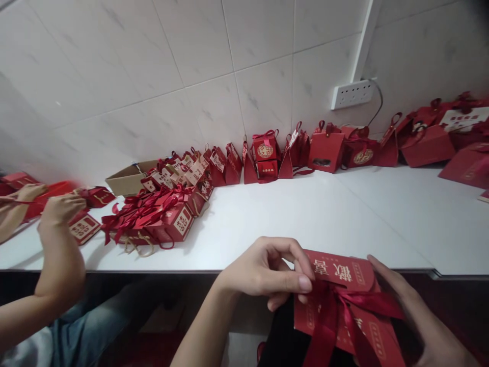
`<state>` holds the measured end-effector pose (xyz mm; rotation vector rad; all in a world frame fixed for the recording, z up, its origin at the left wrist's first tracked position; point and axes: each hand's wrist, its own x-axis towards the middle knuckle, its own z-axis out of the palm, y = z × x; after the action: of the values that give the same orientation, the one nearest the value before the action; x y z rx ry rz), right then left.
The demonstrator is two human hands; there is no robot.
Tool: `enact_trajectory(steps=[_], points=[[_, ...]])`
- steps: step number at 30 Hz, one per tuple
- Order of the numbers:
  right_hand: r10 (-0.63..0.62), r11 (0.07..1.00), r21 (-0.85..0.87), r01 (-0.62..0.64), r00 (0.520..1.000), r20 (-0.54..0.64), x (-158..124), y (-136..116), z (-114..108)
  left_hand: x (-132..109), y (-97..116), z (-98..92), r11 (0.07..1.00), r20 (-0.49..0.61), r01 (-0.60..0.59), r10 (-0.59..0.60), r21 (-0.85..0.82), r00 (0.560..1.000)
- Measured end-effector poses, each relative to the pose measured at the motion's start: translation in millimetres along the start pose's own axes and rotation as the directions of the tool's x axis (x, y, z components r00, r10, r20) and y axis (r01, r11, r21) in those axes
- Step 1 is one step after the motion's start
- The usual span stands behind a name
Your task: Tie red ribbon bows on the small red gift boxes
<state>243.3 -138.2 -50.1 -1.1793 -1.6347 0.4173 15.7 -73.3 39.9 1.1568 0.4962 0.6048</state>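
A red gift box (353, 270) with gold Chinese characters and a dark red satin ribbon (353, 305) tied in a bow sits low at the right, over my lap in front of the table edge. My left hand (273, 270) pinches part of the ribbon between thumb and forefinger at the box's left side. My right hand (420, 311) grips the box along its right edge, with one finger stretched up to the far corner. Most of that hand's other fingers are hidden or cut off by the frame.
A white table (263, 219) stands against a tiled wall. Several ribboned red boxes (153, 214) cluster at left beside an open cardboard box (130, 176). More red boxes (326, 148) line the wall under a power strip (352, 94). A co-worker's hands (61, 209) work at far left.
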Motion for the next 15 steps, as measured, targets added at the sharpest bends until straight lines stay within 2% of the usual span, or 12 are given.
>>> enact_trajectory(steps=[3,6,12,15], points=[[0.095,0.993,-0.076,-0.089,0.993,0.069,-2.1,-3.2,-1.1,-0.2,-0.3,-1.4,1.000,-0.011,0.002,-0.001,0.011,1.000],[0.135,0.988,-0.095,-0.121,0.978,0.162,-0.7,-5.3,-6.0,-0.6,-0.3,-2.4,0.999,-0.014,-0.007,0.007,0.033,1.000],[0.054,0.998,-0.042,-0.045,0.966,0.252,7.5,-11.1,-12.7,0.0,-1.3,-2.3,0.983,-0.109,-0.029,0.049,0.182,0.993],[0.046,0.999,-0.029,-0.039,0.965,0.258,10.0,-13.3,-13.2,-0.3,-2.1,-2.2,0.932,-0.245,-0.057,0.153,0.357,0.957]])
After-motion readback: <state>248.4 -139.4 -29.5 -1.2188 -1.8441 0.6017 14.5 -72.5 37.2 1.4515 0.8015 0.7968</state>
